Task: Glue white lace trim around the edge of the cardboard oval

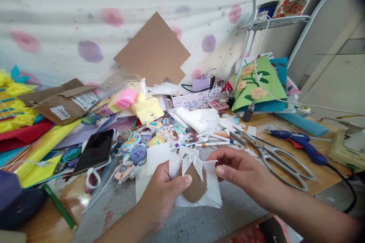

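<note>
My left hand (159, 193) hides part of the cardboard piece (195, 188) | label text (196, 100) far off too small to read | navy object (17, 201) cut off at left edge

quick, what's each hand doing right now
Left hand: closed on the brown cardboard piece wrapped in white paper.
Right hand: fingers pinching the white paper's right edge.

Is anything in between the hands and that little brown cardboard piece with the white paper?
No, nothing is in between. The left hand grips the brown cardboard piece with its thumb on the front, and the right hand pinches the white paper wrapped behind it. The scissors lie off to the right.
</note>
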Tool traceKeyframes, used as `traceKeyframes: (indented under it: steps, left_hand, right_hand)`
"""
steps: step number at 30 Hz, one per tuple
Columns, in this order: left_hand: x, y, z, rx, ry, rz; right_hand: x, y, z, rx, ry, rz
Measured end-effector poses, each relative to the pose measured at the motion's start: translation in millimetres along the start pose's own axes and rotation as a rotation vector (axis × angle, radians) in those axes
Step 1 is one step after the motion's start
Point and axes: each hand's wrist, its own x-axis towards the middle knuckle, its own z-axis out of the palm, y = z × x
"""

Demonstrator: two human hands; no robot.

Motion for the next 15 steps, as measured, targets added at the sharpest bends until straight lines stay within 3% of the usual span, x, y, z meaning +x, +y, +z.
traceKeyframes:
  steps: [4,9,15]
  left_hand:
    - [1.9,-2.1,-4.0,0.083,0.002,-0.029]
    - [1.3,0.1,-1.5,0.297,0.048,0.032]
    - [-4.0,5.2,7.6,0.478,0.035,0.141]
  right_hand:
    - [0.3,-5.1,7.1,-0.079,0.075,0.003]
    - [-3.4,-13.1,16.1,-0.239,0.089,0.018]
    - [-8.0,-18.6,30.9,-0.577,0.120,-0.122]
